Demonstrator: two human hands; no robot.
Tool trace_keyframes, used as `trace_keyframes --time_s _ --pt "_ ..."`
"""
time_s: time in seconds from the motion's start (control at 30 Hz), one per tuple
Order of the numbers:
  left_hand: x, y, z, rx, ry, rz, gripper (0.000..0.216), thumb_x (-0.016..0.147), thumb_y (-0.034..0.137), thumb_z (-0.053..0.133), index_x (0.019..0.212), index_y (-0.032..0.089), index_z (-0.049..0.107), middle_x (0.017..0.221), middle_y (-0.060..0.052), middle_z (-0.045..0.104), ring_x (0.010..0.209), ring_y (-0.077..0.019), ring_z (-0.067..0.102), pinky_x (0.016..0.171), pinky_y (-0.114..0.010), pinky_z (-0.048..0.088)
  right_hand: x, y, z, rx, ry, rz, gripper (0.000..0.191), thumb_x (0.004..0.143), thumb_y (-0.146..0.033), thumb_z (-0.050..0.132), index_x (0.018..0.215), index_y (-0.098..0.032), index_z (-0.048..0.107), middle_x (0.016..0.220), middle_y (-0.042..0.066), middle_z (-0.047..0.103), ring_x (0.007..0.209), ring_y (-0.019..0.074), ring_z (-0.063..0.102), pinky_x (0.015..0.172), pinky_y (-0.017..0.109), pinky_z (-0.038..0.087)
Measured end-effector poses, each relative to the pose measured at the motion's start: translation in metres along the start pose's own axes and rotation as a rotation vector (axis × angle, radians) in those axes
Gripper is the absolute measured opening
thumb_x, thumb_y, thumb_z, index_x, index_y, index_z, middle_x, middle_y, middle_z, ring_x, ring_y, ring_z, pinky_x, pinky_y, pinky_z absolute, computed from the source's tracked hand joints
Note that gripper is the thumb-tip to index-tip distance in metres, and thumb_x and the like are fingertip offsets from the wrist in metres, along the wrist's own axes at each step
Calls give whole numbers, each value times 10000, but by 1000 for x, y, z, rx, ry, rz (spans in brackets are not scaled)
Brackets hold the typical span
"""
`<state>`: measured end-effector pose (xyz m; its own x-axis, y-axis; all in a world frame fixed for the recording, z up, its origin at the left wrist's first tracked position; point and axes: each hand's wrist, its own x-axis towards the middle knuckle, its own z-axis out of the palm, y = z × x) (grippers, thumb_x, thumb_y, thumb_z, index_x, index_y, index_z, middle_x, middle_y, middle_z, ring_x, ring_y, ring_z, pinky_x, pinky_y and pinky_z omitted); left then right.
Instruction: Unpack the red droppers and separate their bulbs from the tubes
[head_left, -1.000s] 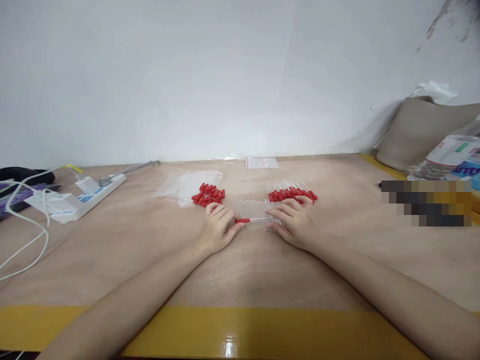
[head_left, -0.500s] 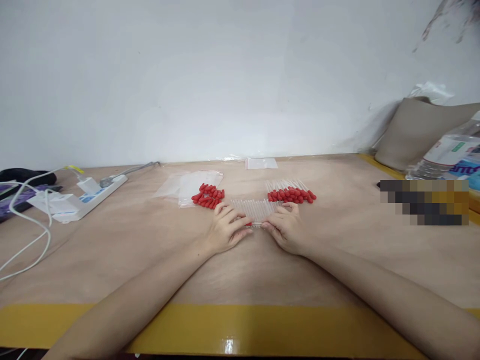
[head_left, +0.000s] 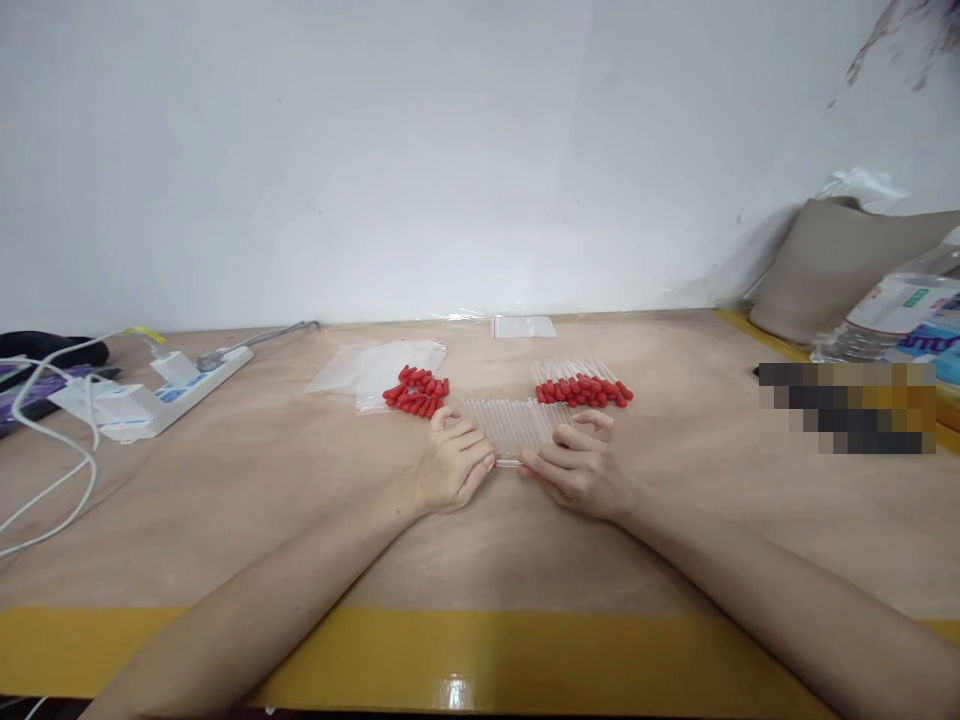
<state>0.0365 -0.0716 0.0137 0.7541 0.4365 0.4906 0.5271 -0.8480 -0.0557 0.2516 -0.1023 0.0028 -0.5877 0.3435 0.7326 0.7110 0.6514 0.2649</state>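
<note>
My left hand (head_left: 456, 460) is closed in a pinch on a red rubber bulb (head_left: 495, 461), mostly hidden by the fingers. From it a thin clear tube (head_left: 508, 464) runs across to my right hand (head_left: 581, 465), whose thumb and index finger pinch its other end. Beyond both hands lies a row of clear tubes (head_left: 514, 425), side by side. A pile of loose red bulbs (head_left: 416, 392) lies left of the row. On the right, a bunch of droppers (head_left: 583, 388) lies with red bulbs toward me and clear tubes pointing away.
Flat clear plastic bags (head_left: 375, 370) lie behind the loose bulbs, and a small zip bag (head_left: 523, 327) lies near the wall. A white power strip (head_left: 187, 395) with cables stands at left. A plastic bottle (head_left: 885, 310) and a blurred-out object (head_left: 855, 405) are at right.
Both hands have drawn slightly toward me, bringing the tube and bulb away from the row. My right hand's other fingers have lifted off the row, uncovering more tubes.
</note>
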Motion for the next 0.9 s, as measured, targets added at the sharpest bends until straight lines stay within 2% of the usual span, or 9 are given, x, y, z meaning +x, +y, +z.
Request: trace_keyframes --time_s 0.1,0.23,0.33,0.4,0.53,0.6,0.67,0.8,0.9 --pt "1 1 -1 -69 -43 -31 275 863 219 300 699 183 518 637 -9 567 666 -147 473 840 -389 273 -3 1 -1 -36 50 -54 151 858 -239 487 845 -303 623 575 -79 560 626 78 435 811 335 200" --pt "-1 1 -2 -139 -76 -74 331 879 233 260 662 184 504 611 -9 559 640 -145 473 821 -375 288 -11 7 0 -11 34 -83 276 840 -176 498 969 -402 589 632 -107 588 651 69 474 796 319 192" --pt "-6 -5 -4 -171 -48 -137 353 887 250 241 639 186 485 600 -10 550 626 -149 477 808 -374 305 -19 15 -2 -29 36 -37 343 833 -177 502 1028 -454 555 631 -115 585 643 66 484 790 314 196" --pt "-9 -14 -6 -165 11 -247 353 897 260 227 659 191 478 616 -10 542 628 -152 479 784 -370 324 -21 21 -5 -63 46 35 325 842 -185 490 1016 -448 566 604 -111 576 628 67 481 802 318 196" --pt "-13 -46 -14 -161 193 -501 289 896 296 267 792 198 518 783 -39 557 776 -175 513 764 -343 385 -16 29 -7 -122 48 299 209 842 -241 484 985 -305 624 617 -45 609 650 106 490 823 355 208" --pt "-15 -67 -18 -147 308 -640 259 872 300 315 830 191 546 859 -60 556 861 -189 517 789 -336 410 -14 32 -3 -128 50 418 215 833 -243 478 979 -246 637 667 -9 633 675 128 501 811 363 218" --pt "-19 -89 -22 -90 371 -814 229 838 292 366 869 180 563 887 -70 556 852 -193 529 781 -336 427 -14 35 1 -122 35 490 221 820 -221 472 949 -218 651 692 10 642 690 140 511 793 358 224" --pt "-26 -128 -22 -129 344 -1055 251 755 315 504 966 182 536 854 -34 578 675 -142 550 639 -269 450 -19 38 8 -125 -13 522 217 797 -205 479 901 -206 670 681 13 644 691 145 519 785 354 225" --pt "-25 -147 -20 -134 250 -1145 233 699 319 572 893 192 555 790 -5 601 671 -131 553 630 -240 436 -20 37 9 -144 -27 500 214 798 -208 481 882 -215 677 658 4 643 677 139 515 782 352 225"
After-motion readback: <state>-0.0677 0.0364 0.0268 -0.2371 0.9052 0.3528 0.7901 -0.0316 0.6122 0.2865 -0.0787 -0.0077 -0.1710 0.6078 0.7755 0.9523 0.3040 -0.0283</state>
